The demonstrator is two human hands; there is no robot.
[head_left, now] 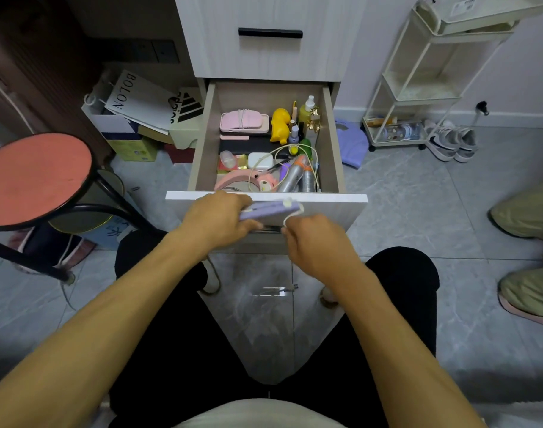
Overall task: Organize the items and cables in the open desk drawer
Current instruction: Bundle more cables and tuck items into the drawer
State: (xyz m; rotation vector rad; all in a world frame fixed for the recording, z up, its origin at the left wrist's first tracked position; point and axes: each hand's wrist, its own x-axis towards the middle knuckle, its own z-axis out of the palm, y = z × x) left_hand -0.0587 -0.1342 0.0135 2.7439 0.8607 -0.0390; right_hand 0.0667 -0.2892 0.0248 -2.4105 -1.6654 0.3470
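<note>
The open drawer holds a pink case, a yellow duck toy, small bottles, a white charger, a looped cream cable, silver tubes and a pink round item. In front of the drawer's front panel, my left hand grips a flat purple device. My right hand pinches the white cable that runs from the device's right end.
A red-topped stool stands at the left, with boxes and paper bags behind it. At the right are a white wire cart, grey sneakers and a purple cloth. Another person's legs show at the far right.
</note>
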